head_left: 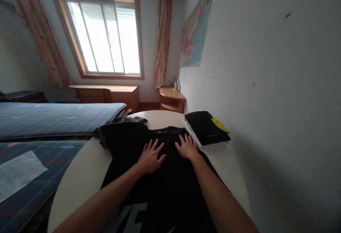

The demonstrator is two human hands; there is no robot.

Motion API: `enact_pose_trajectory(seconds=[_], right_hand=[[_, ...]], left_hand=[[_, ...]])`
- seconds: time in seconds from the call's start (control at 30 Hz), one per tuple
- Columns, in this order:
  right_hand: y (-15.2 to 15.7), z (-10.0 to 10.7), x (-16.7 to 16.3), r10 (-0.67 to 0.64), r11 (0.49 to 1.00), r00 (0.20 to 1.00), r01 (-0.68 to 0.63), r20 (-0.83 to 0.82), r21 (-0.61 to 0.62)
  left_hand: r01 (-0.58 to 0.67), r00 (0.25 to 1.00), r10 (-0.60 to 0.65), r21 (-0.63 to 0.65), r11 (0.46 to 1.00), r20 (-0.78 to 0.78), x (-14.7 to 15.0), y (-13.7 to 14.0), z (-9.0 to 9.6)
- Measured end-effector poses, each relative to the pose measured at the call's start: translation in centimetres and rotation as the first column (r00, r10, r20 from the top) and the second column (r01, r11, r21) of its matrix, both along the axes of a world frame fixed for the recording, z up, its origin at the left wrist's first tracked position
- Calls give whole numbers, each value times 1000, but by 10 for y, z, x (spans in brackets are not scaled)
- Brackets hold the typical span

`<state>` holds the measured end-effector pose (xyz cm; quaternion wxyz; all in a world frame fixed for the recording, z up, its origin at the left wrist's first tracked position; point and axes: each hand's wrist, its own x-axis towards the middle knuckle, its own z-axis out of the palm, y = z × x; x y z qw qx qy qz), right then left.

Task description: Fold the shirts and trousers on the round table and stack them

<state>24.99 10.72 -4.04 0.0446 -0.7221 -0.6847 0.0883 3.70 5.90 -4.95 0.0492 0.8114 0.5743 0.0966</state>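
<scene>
A black T-shirt lies spread over a round cream table, its collar toward the far edge and pale lettering near me. My left hand rests on the upper chest of the shirt, fingers spread. Further right, close to the shoulder, my right hand also lies flat on the fabric with fingers apart. Just beyond it, a folded black garment with a yellow patch sits on something white and flat. Grey cloth shows past the shirt's left sleeve.
Beds with blue plaid mattresses stand on the left, with a sheet of paper on the nearer one. A white wall rises close on the right. Under the window are a wooden desk and a corner shelf.
</scene>
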Motion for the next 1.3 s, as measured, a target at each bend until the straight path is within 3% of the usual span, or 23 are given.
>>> enact_pose_trajectory(seconds=[0.27, 0.37, 0.47, 0.57, 0.83, 0.93, 1.1, 1.3], right_hand=[[-5, 1, -6, 9, 998, 999, -7, -40, 62], [-8, 0, -4, 30, 989, 996, -17, -81, 147], [-11, 1, -1, 64, 963, 989, -26, -133, 267], [-13, 4, 4, 66, 942, 984, -8, -163, 336], [-26, 26, 23, -154, 945, 985, 169, -76, 281], [-34, 32, 26, -197, 948, 980, 201, -42, 247], [-39, 35, 28, -207, 964, 978, 204, 0, 170], [-40, 36, 28, -157, 946, 985, 169, -66, 277]], left_hand=[[-71, 997, 70, -38, 997, -35, 13, -3, 18], [2, 1000, -1, 40, 999, -14, 31, -1, 26], [78, 996, -80, 34, 996, 49, 46, 0, 24], [43, 994, -41, -9, 999, 100, 50, -1, 15], [62, 986, -81, 129, 990, 146, 46, -6, 10], [84, 986, -99, 115, 990, 131, 45, -6, 8], [105, 985, -112, 61, 993, 131, 44, -4, 3], [102, 972, -137, 182, 978, 193, 43, -7, 10]])
